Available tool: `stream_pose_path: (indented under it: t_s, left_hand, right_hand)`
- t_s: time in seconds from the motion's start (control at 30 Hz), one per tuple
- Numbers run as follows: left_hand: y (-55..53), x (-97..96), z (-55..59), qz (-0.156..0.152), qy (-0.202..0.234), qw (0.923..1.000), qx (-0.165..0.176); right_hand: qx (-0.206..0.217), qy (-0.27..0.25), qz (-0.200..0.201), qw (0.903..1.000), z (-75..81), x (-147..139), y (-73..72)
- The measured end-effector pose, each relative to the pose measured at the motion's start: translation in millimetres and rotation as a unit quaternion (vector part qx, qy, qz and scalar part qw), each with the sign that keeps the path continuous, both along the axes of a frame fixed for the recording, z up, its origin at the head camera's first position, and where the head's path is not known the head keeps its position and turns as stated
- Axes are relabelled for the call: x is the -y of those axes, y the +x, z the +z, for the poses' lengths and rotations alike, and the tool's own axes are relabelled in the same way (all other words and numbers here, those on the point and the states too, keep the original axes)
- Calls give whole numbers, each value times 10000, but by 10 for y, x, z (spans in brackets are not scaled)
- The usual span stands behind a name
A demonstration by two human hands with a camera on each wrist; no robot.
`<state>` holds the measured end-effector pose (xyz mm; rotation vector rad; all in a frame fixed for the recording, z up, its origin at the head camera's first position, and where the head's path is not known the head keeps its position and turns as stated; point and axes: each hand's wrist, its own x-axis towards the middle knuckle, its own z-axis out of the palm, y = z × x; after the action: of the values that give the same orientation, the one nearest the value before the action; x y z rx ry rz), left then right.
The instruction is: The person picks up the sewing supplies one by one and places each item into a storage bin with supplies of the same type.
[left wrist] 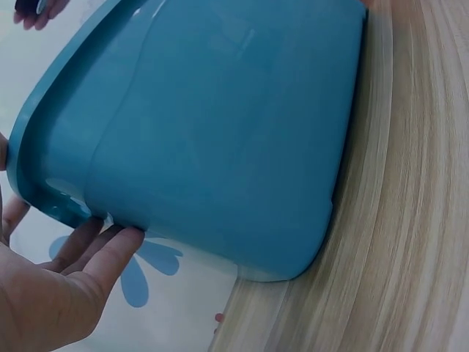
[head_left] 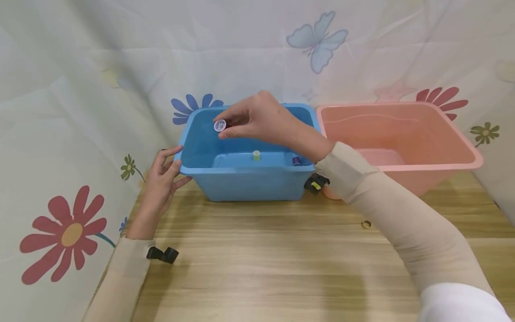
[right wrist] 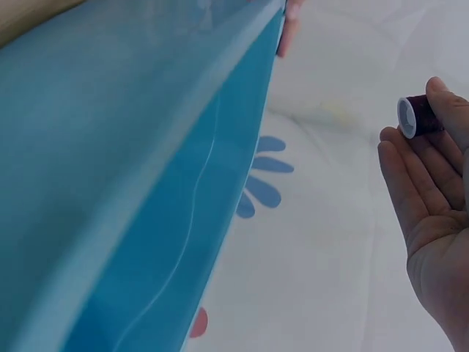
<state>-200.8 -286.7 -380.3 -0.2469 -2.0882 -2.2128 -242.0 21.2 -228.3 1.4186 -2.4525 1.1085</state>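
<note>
Above the blue plastic bin (head_left: 245, 184), my right hand (head_left: 257, 116) pinches a small thread spool (head_left: 220, 125) between thumb and fingertips. In the right wrist view this spool (right wrist: 416, 116) shows dark thread and a white end. My left hand (head_left: 162, 181) holds the bin's left rim. The left wrist view shows that hand's fingers (left wrist: 110, 257) under the rim, against the outer wall. On the bin's floor stands a pale green spool (head_left: 256, 155), with a purple spool (head_left: 296, 161) farther right, partly behind the front rim.
To the right, a pink bin (head_left: 434, 168) stands against the blue one. A small gold-coloured ring (head_left: 366, 224) lies on the wooden table (head_left: 257, 259) near my right forearm. Behind the bins hangs a patterned cloth (head_left: 249, 53).
</note>
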Motion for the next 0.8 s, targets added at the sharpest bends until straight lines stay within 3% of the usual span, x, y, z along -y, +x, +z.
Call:
stream_pose_path:
  t_s: [0.4, 0.8]
  left_hand:
    - [14, 0, 8, -20, -24, 10000, 21]
    - [28, -15, -24, 47, -52, 10000, 12]
  right_hand:
    - [-309, 682, -265, 9968, 164, -49, -292]
    - [-107, 771, -510, 9957, 93, -163, -456]
